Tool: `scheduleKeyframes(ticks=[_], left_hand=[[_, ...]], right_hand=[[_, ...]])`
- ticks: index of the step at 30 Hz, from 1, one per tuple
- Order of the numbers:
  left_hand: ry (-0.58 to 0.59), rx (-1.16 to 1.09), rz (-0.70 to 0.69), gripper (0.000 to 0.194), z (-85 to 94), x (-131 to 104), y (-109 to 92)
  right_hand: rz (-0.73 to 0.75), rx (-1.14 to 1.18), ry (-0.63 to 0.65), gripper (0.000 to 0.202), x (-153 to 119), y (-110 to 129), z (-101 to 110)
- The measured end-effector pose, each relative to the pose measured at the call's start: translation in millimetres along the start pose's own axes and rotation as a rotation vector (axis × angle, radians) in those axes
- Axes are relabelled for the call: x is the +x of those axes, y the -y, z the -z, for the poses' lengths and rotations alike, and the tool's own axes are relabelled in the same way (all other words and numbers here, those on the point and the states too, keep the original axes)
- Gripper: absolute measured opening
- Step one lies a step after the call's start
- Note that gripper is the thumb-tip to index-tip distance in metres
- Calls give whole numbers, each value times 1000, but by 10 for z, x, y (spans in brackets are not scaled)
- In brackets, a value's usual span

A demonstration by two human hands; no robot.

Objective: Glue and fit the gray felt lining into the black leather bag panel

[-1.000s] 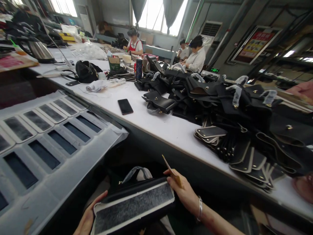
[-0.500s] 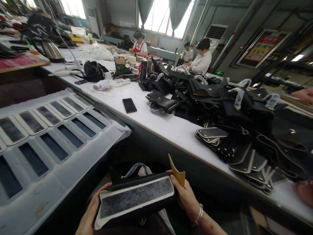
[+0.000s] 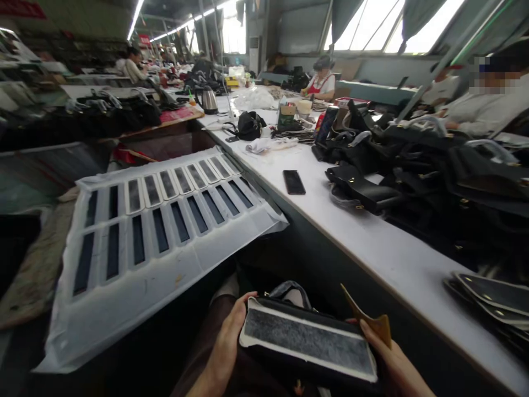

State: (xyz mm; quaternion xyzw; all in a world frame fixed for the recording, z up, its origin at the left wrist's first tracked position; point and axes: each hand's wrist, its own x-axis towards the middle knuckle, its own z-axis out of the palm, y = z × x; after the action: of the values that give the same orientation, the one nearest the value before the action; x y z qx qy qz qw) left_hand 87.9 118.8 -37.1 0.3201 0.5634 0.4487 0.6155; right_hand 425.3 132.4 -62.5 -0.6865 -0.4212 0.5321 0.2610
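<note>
A black handbag [image 3: 309,344] lies tilted over my lap, its long base facing up. Set into that base is a dark grey panel with a pale, uneven border. At the bag's left end my left hand [image 3: 227,339] is closed around the edge. My right hand [image 3: 390,353] grips the other end and also holds a thin yellow scraper-like piece [image 3: 374,326] with a curved edge and a pointed tip. Behind the base, the bag's wrapped handle [image 3: 291,288] sticks up. Some of my right fingers are hidden behind the bag.
To the left, a pale sheet [image 3: 165,292] carries rows of dark strips, several with white-edged panels [image 3: 167,184]. Along the white table [image 3: 330,212] are a phone [image 3: 293,182], a pile of black bags [image 3: 367,187] and stacked white-edged pieces [image 3: 496,292]. Several people work farther back.
The view has swung left, so the pale sheet shows more fully and the bag sits farther right in the picture. Both hands keep their hold, and the bag now slopes down to the right.
</note>
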Motion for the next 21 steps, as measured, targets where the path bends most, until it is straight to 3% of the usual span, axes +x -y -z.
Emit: scheduleKeyframes(ticks=[4,9,11,14,17,21], left_hand=[[25,79,-6,56,12,-38,-61],[91,121,-41,53,-7,-11,-94],[95,128,-49,53,-11,6,-97],[87,126,-41,52,-11,21,-103],[86,114,-36,51,-10,24,-111],[89,100,-62,50,-21,19,-135]], right_hand=[[74,-256,197,67,164,206,155],[237,-356,429,85,305,623,212],[303,-485,445,73,335,845,63],[497,-806,392,53,405,1168,-332],[783,-1066,342,55,544,1430,-781],[1142,-1174,382,53,754,1686,-1244]])
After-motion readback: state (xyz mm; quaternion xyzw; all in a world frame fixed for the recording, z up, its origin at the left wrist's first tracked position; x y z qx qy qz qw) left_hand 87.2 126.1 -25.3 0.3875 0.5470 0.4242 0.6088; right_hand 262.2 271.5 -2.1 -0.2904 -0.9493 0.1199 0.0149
